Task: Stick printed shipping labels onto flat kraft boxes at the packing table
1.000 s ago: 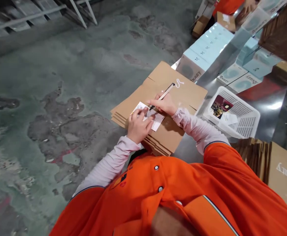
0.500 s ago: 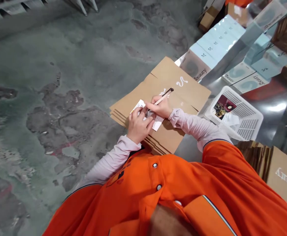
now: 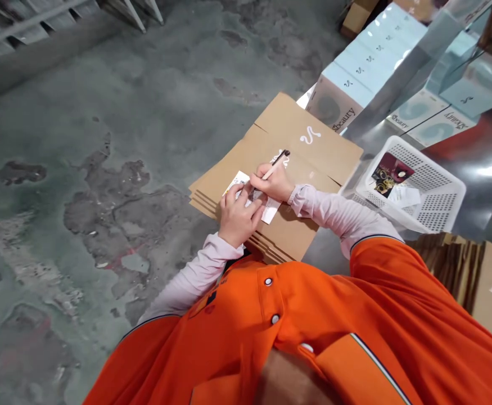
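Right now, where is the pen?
In the head view, the pen sits in the right hand near the middle, tip down on the white slip atop the cardboard stack, left of the basket.

Paper slip point(image 3: 271, 212) on flat cardboard stack point(image 3: 296, 124); basket point(image 3: 433, 211) right of stack; boxes point(image 3: 368, 62) behind.

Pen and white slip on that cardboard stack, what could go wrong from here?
1. The white slip lies loose, pinned only by the fingers of the left hand. It could shift under the pen in the right hand and spoil the writing.
2. The cardboard stack seems to jut past the table edge, over the floor. Leaning on it might tip it or slide the sheets.
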Action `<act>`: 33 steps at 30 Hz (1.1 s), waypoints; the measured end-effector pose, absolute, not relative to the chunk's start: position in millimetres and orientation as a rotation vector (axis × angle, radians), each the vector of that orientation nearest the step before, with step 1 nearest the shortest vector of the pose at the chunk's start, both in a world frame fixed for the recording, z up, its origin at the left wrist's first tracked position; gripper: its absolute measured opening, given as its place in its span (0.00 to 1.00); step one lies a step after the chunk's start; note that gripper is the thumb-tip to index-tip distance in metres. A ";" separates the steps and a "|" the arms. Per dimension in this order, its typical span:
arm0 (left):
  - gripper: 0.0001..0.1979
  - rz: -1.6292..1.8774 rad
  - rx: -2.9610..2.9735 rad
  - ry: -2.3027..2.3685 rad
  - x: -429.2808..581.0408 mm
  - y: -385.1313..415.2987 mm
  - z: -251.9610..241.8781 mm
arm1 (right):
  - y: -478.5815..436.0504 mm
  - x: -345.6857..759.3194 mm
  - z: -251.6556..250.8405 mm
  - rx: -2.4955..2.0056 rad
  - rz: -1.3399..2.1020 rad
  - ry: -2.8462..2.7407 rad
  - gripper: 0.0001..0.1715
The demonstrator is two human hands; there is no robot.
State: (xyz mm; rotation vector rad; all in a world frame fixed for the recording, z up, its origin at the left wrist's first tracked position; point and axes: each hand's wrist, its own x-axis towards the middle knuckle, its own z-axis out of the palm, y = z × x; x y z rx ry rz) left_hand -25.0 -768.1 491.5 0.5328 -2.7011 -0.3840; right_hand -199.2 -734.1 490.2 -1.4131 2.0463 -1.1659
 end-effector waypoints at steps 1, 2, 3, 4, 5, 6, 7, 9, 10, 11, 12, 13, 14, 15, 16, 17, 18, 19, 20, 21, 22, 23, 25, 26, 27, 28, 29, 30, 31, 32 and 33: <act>0.15 -0.392 0.536 -2.703 -24.9 -768.0 492.1 | -734.3 -199.7 490.2 -1.420 -1.165 2.054 0.26; 0.15 -0.399 0.539 -2.704 -24.9 -767.9 492.6 | -734.4 -200.2 490.3 -1.424 -1.158 2.053 0.25; 0.15 -0.405 0.539 -2.704 -24.9 -767.9 493.1 | -734.5 -200.6 490.5 -1.427 -1.146 2.048 0.25; 0.15 -0.408 0.537 -2.702 -24.9 -767.8 493.4 | -734.4 -201.1 490.7 -1.434 -1.136 2.040 0.24; 0.15 -0.410 0.534 -2.700 -24.8 -767.8 493.4 | -734.4 -201.5 490.8 -1.441 -1.134 2.032 0.24; 0.15 -0.407 0.529 -2.697 -24.9 -767.7 493.3 | -734.3 -201.8 490.8 -1.449 -1.140 2.030 0.23; 0.15 -0.402 0.525 -2.695 -24.9 -767.7 493.0 | -734.3 -202.0 490.7 -1.457 -1.151 2.030 0.23; 0.15 -0.390 0.519 -2.692 -25.0 -767.8 492.3 | -734.3 -202.0 490.5 -1.467 -1.164 2.023 0.23; 0.15 -0.385 0.518 -2.690 -25.1 -767.9 491.9 | -734.3 -201.9 490.3 -1.461 -1.168 2.017 0.23; 0.15 -0.384 0.518 -2.689 -25.1 -767.9 491.6 | -734.4 -201.7 490.2 -1.453 -1.173 2.008 0.23; 0.14 -0.383 0.518 -2.685 -25.1 -767.9 491.4 | -734.6 -201.6 490.1 -1.444 -1.178 1.997 0.23; 0.14 -0.382 0.516 -2.682 -25.1 -767.9 491.2 | -734.7 -201.5 490.0 -1.434 -1.186 1.990 0.23; 0.14 -0.379 0.512 -2.679 -25.1 -768.0 491.2 | -734.9 -201.5 489.9 -1.427 -1.191 1.986 0.23; 0.14 -0.374 0.508 -2.676 -25.1 -768.0 491.2 | -735.1 -201.5 489.8 -1.422 -1.193 1.985 0.22; 0.14 -0.364 0.503 -2.672 -25.1 -768.0 491.2 | -735.4 -201.7 489.8 -1.418 -1.193 1.986 0.22; 0.15 -0.353 0.497 -2.668 -25.0 -768.0 491.2 | -735.6 -201.9 489.8 -1.417 -1.189 1.985 0.22; 0.15 -0.341 0.493 -2.665 -25.0 -768.1 491.2 | -735.9 -202.1 489.8 -1.414 -1.187 1.986 0.22; 0.15 -0.332 0.490 -2.663 -24.9 -768.2 491.2 | -736.0 -202.3 489.9 -1.414 -1.187 1.985 0.22; 0.15 -0.325 0.489 -2.663 -24.8 -768.2 491.1 | -736.1 -202.5 490.0 -1.415 -1.187 1.983 0.22; 0.15 -0.321 0.489 -2.664 -24.7 -768.3 491.0 | -736.2 -202.7 490.2 -1.418 -1.186 1.982 0.22; 0.15 -0.321 0.489 -2.666 -24.7 -768.3 490.9 | -736.1 -202.9 490.4 -1.419 -1.189 1.981 0.21; 0.15 -0.321 0.487 -2.668 -24.6 -768.3 490.8 | -736.0 -203.1 490.5 -1.419 -1.193 1.979 0.21; 0.15 -0.321 0.485 -2.666 -24.6 -768.2 490.7 | -735.5 -203.6 490.9 -1.422 -1.204 1.973 0.21; 0.15 -0.325 0.485 -2.665 -24.6 -768.1 490.8 | -735.3 -203.9 491.3 -1.425 -1.201 1.971 0.21; 0.15 -0.330 0.488 -2.664 -24.7 -768.0 491.0 | -735.0 -204.1 491.7 -1.429 -1.189 1.971 0.21; 0.15 -0.337 0.492 -2.665 -24.7 -767.8 491.3 | -734.8 -204.2 492.1 -1.434 -1.172 1.970 0.22; 0.15 -0.344 0.497 -2.666 -24.8 -767.7 491.6 | -734.7 -204.2 492.5 -1.440 -1.151 1.967 0.22; 0.14 -0.350 0.500 -2.667 -24.9 -767.6 491.9 | -734.8 -204.1 492.7 -1.446 -1.137 1.966 0.22; 0.14 -0.354 0.501 -2.669 -25.0 -767.5 492.2 | -734.9 -204.0 492.6 -1.447 -1.138 1.971 0.22; 0.14 -0.357 0.499 -2.670 -25.0 -767.4 492.5 | -735.2 -203.9 492.3 -1.446 -1.149 1.977 0.22; 0.15 -0.359 0.497 -2.671 -25.1 -767.4 492.6 | -735.6 -203.8 491.6 -1.438 -1.167 1.984 0.21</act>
